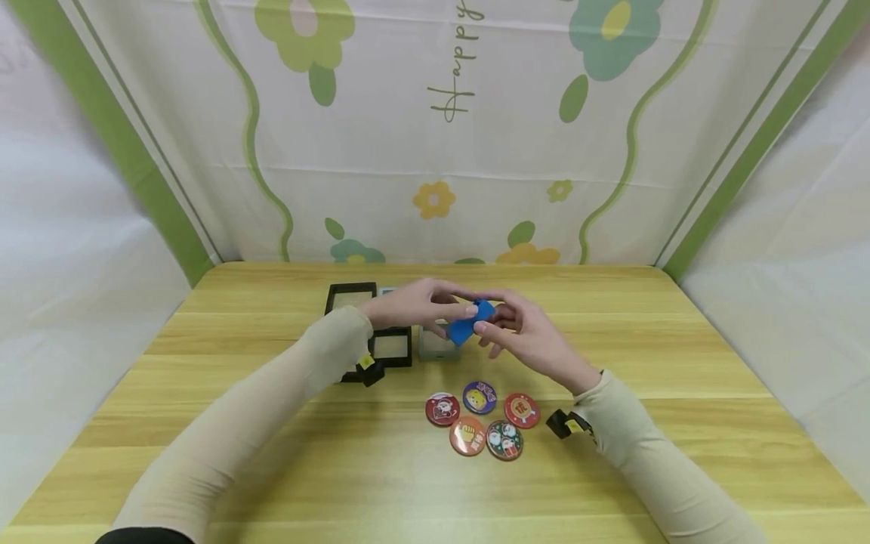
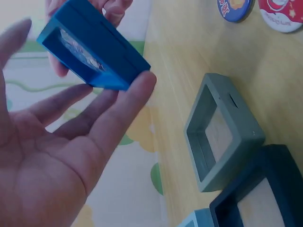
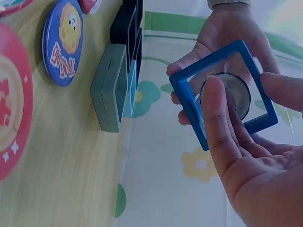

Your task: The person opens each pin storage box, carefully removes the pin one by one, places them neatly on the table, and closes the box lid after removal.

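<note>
A small blue square display frame (image 1: 464, 329) with a clear window is held up off the table between both hands. In the right wrist view, a round badge (image 3: 240, 94), dull side showing, sits at the window of the blue frame. My left hand (image 1: 421, 304) holds the frame from the left, its fingertips at the frame's edge and corner. From the other side my right hand (image 1: 537, 340) pinches it, thumb (image 3: 217, 111) over the badge and window, other fingers around the far side. The left wrist view shows the frame's side seam and a printed picture (image 2: 80, 49) inside.
Below the hands, several round badges (image 1: 467, 436) lie grouped on the wooden table (image 1: 381, 483). A grey-green frame (image 2: 236, 127) stands beside black frames (image 1: 391, 347) at the left, with a light blue frame (image 2: 198, 220) behind. A flowered cloth (image 1: 381, 136) hangs behind the table.
</note>
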The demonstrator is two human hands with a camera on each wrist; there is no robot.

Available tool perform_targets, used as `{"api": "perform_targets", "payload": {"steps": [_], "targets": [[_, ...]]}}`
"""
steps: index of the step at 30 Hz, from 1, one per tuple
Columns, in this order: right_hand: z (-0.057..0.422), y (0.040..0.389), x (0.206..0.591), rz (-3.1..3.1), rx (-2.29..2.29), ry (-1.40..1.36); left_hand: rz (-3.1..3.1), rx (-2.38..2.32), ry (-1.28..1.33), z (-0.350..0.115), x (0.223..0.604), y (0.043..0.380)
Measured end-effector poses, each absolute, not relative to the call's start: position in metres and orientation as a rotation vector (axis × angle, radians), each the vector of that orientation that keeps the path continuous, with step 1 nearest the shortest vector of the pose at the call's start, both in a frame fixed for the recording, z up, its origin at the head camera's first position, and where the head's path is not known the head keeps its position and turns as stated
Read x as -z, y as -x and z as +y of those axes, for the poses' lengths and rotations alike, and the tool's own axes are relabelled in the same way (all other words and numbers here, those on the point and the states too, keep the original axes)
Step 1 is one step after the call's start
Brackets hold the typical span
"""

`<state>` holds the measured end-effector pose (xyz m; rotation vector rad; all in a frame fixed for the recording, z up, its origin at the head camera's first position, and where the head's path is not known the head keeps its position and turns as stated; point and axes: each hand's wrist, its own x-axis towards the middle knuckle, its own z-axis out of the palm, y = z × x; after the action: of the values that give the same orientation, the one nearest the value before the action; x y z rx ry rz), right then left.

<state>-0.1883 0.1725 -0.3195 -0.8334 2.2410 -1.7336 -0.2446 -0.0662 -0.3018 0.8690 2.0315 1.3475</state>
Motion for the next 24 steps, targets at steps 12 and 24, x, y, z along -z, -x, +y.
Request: {"api": "perform_targets", "payload": {"steps": [12,24], "targets": [[0.17,0.185,0.318,2.243,1.752,0.889,2.446,-1.228,-1.063,-0.065,0.312,0.222],[0.172,0.186,0.316,2.09,1.947,0.568,2.744,-1.043,-1.341,-0.065,0.312,0.207]]}}
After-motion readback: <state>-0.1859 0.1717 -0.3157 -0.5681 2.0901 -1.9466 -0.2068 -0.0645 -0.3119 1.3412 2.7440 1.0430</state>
